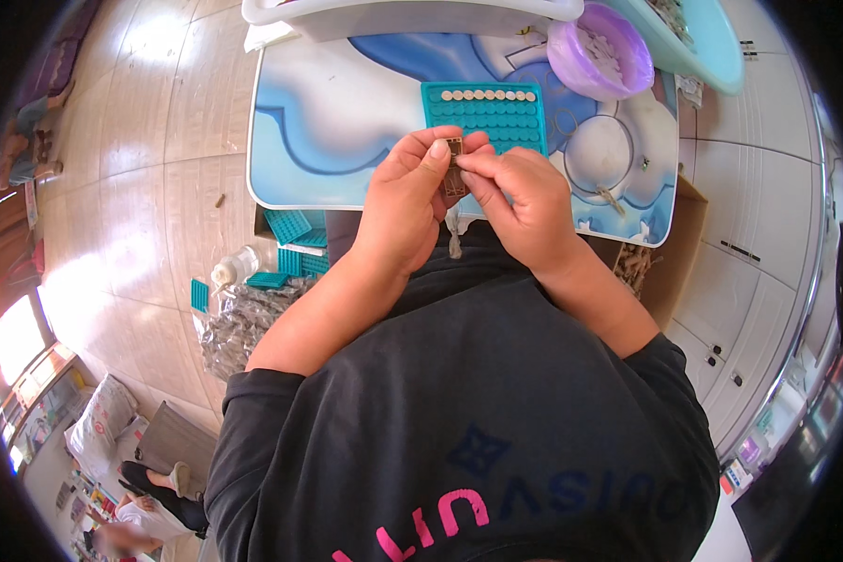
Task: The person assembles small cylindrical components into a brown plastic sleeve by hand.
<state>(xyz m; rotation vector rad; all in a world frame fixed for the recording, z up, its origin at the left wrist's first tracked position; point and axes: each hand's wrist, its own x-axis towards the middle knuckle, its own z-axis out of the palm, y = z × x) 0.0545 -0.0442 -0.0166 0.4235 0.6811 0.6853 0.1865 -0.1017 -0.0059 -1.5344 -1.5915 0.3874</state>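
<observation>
Over the near side of the table, my left hand (405,183) is closed around a small brown rectangular piece (454,180) with a frame-like pattern. My right hand (523,192) pinches at the right side of the same piece; whether a smaller part sits between those fingertips is too small to tell. Just beyond my hands lies a teal tray (487,120) with rows of round wells. Whitish round discs (489,96) line its far row. A greyish strip of thin plastic (455,239) hangs below the piece, near my shirt.
The blue and white table (318,140) carries a purple bowl (599,51) of pale pieces, beside a light-blue basin (712,37). A white tub (412,19) stands at the far edge. Plastic bags (244,328) and teal trays (295,234) lie lower left; a cardboard box (670,253) stands right.
</observation>
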